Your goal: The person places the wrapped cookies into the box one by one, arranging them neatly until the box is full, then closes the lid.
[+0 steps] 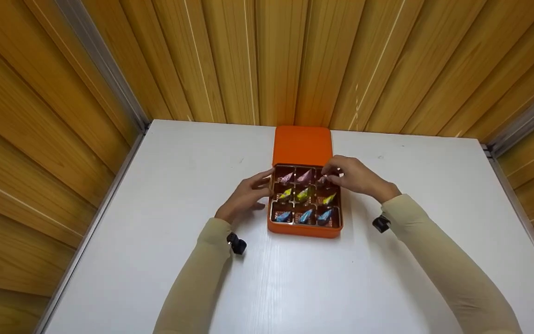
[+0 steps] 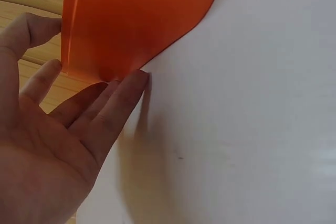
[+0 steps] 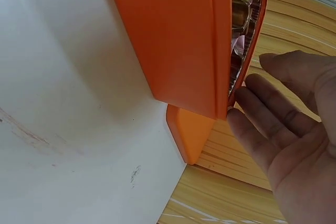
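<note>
An orange tin box (image 1: 305, 230) holds a divided tray with small foil-wrapped candies in its compartments. Pink candies (image 1: 305, 176) fill the far row, yellow candies (image 1: 303, 195) the middle row, and blue candies (image 1: 306, 216) the near row. My left hand (image 1: 247, 195) rests against the box's left side with fingers spread; in the left wrist view its fingertips touch the orange wall (image 2: 139, 19). Over the far right compartment, my right hand (image 1: 355, 176) has bent fingers at a pink candy (image 1: 322, 180). Whether they pinch it is hidden.
The orange lid (image 1: 303, 144) lies open behind the box, close to the wood-patterned back wall (image 1: 276, 60). Beneath everything is a white table (image 1: 202, 167). Similar panels (image 1: 30, 139) stand at the sides.
</note>
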The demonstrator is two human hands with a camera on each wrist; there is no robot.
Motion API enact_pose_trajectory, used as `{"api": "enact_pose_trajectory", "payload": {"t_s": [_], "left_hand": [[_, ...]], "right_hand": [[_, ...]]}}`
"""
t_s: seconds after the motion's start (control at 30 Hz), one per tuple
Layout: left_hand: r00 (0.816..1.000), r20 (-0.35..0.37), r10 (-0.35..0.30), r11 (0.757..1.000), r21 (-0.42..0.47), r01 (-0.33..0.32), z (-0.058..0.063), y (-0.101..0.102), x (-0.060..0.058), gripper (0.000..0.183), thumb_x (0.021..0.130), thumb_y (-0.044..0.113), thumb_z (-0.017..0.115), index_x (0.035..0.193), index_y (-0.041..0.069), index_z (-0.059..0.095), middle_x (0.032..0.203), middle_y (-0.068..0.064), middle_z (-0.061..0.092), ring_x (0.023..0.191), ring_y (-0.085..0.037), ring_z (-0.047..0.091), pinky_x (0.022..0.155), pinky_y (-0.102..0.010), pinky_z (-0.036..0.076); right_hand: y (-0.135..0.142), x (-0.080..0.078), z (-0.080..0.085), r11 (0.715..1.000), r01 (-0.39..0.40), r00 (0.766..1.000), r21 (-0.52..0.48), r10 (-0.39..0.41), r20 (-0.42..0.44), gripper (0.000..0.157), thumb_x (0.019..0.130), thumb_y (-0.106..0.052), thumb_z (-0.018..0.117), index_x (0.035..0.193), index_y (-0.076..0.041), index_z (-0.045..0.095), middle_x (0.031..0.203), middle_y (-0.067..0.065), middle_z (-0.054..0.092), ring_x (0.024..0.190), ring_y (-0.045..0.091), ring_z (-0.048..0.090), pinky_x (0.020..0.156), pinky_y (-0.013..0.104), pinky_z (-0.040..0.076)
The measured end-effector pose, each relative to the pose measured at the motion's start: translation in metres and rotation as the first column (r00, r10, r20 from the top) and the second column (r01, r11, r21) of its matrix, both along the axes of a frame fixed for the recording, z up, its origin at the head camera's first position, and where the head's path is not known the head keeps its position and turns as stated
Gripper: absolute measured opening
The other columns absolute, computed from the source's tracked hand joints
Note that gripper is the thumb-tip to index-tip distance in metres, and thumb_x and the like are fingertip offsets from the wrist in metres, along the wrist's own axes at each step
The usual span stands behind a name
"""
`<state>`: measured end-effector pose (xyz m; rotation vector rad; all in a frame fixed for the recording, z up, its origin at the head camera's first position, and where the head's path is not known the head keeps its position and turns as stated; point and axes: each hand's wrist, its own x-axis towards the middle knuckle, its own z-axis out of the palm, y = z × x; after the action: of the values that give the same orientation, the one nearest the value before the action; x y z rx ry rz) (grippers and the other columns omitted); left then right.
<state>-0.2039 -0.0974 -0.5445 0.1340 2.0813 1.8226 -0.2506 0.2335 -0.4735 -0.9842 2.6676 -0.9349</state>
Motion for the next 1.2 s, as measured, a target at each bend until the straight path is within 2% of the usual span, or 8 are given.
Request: {"api": "enact_pose_trajectory", "payload": {"t_s": [0.13,0.27,0.4,0.57,0.73,0.83,1.0,1.2], "left_hand": [[0.999,-0.024,0.034,0.998,-0.061,-0.035,0.005,0.002,-0.008,0.066,0.096,0.022,0.073,0.159,0.032,0.053,0.160,-0.009,0.050,0.140,-0.033,0.054,0.094,-0.053,0.059],[0.994,-0.066,0.088,0.990,-0.108,-0.095,0.009,0.005,-0.018,0.064,0.096,0.028,0.073,0.157,0.028,0.056,0.161,-0.010,0.049,0.141,-0.034,0.053,0.096,-0.054,0.058],[0.986,-0.104,0.132,0.981,-0.131,-0.145,0.009,0.006,-0.030,0.064,0.096,0.032,0.071,0.157,0.023,0.056,0.161,-0.012,0.050,0.140,-0.033,0.055,0.097,-0.056,0.057],[0.973,-0.147,0.176,0.970,-0.144,-0.197,0.010,0.005,-0.044,0.061,0.098,0.032,0.070,0.157,0.024,0.056,0.160,-0.013,0.050,0.138,-0.032,0.056,0.094,-0.052,0.059],[0.971,-0.180,0.155,0.963,-0.190,-0.189,0.017,0.007,-0.058,0.072,0.099,0.033,0.067,0.166,0.032,0.040,0.168,-0.012,0.039,0.144,-0.035,0.050,0.093,-0.046,0.057],[0.973,-0.184,0.139,0.960,-0.217,-0.179,0.021,0.011,-0.066,0.078,0.098,0.031,0.065,0.168,0.036,0.032,0.171,-0.009,0.032,0.148,-0.037,0.044,0.105,-0.048,0.051],[0.979,-0.178,0.096,0.962,-0.237,-0.137,0.025,0.019,-0.078,0.083,0.099,0.032,0.063,0.171,0.032,0.022,0.174,-0.009,0.026,0.151,-0.041,0.038,0.121,-0.055,0.034],[0.983,-0.159,0.092,0.953,-0.271,-0.133,0.023,0.022,-0.088,0.089,0.101,0.038,0.066,0.173,0.027,0.014,0.175,-0.010,0.022,0.153,-0.040,0.036,0.123,-0.055,0.031]], "right_hand": [[0.000,-0.003,0.001,0.998,0.037,0.999,-0.041,-0.036,0.032,0.023,0.100,0.001,0.071,0.123,0.003,0.071,0.118,0.018,0.070,0.112,0.035,0.067,0.098,0.054,0.055],[-0.001,-0.007,-0.001,0.993,0.090,0.993,-0.072,-0.084,0.083,0.032,0.104,-0.005,0.067,0.135,0.004,0.065,0.132,0.023,0.066,0.122,0.040,0.064,0.102,0.054,0.054],[0.000,-0.012,-0.002,0.986,0.144,0.982,-0.086,-0.131,0.136,0.045,0.107,-0.009,0.064,0.149,0.003,0.054,0.147,0.026,0.057,0.132,0.045,0.057,0.107,0.056,0.050],[0.000,-0.020,-0.004,0.971,0.202,0.968,-0.125,-0.178,0.180,0.055,0.108,-0.016,0.064,0.158,-0.001,0.045,0.157,0.023,0.048,0.139,0.045,0.051,0.111,0.058,0.046],[0.000,-0.029,-0.003,0.950,0.282,0.941,-0.134,-0.247,0.233,0.062,0.108,-0.029,0.064,0.162,-0.007,0.041,0.162,0.020,0.043,0.143,0.042,0.047,0.112,0.058,0.045],[0.001,-0.035,-0.004,0.938,0.320,0.922,-0.134,-0.276,0.272,0.065,0.108,-0.030,0.063,0.163,-0.007,0.038,0.163,0.023,0.040,0.144,0.042,0.045,0.115,0.058,0.042],[-0.002,-0.045,-0.008,0.919,0.374,0.892,-0.126,-0.319,0.321,0.065,0.108,-0.028,0.062,0.164,-0.006,0.037,0.163,0.026,0.038,0.145,0.041,0.046,0.115,0.059,0.042],[-0.009,-0.053,-0.016,0.909,0.401,0.871,-0.111,-0.341,0.355,0.066,0.107,-0.026,0.063,0.164,-0.007,0.037,0.164,0.026,0.036,0.145,0.042,0.045,0.115,0.058,0.042]]}}
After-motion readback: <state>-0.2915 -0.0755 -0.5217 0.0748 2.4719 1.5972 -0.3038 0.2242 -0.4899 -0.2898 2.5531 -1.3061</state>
